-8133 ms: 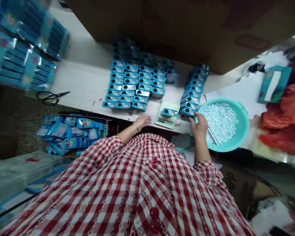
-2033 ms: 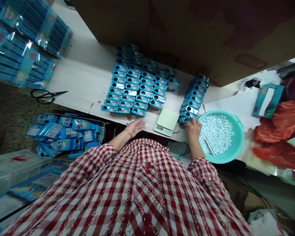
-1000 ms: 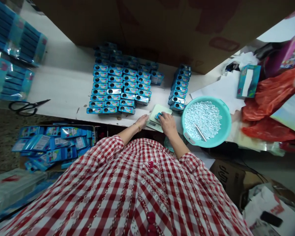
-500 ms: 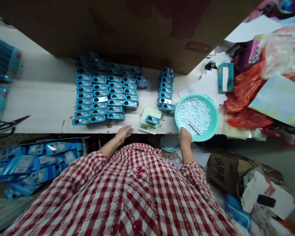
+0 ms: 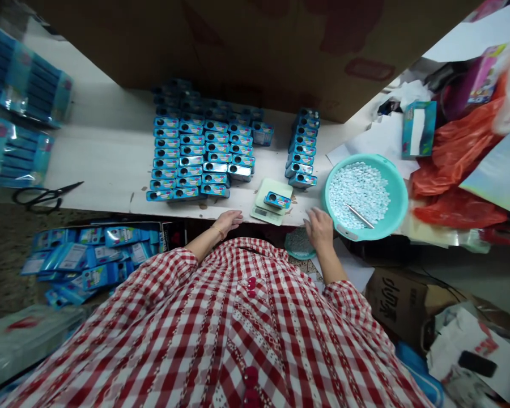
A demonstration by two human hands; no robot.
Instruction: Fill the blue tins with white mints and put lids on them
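At the table's front edge, my left hand (image 5: pixel 229 221) rests with its fingers loosely spread, holding nothing. My right hand (image 5: pixel 319 225) is at the same edge, fingers apart, just left of the turquoise basin (image 5: pixel 399 198). White pellets (image 5: pixel 359 190) lie in the basin with a metal scoop (image 5: pixel 360 216) on them. Between my hands a pale green scale (image 5: pixel 266 214) carries one small blue box (image 5: pixel 277 200). Rows of similar blue boxes (image 5: pixel 191 150) stand behind my left hand, and a shorter column (image 5: pixel 301 150) stands behind the scale.
A large cardboard box (image 5: pixel 246 51) stands at the back. Black scissors (image 5: pixel 46 198) and wrapped blue packs (image 5: pixel 17 150) are at left. Below the table are a box of blue packets (image 5: pixel 80 258) and a second turquoise bowl (image 5: pixel 300 243). Red plastic bags (image 5: pixel 459 164) lie at right.
My right hand has let go of the basin's rim and moved left of it. The whole view has shifted, so the table's things appear farther right.
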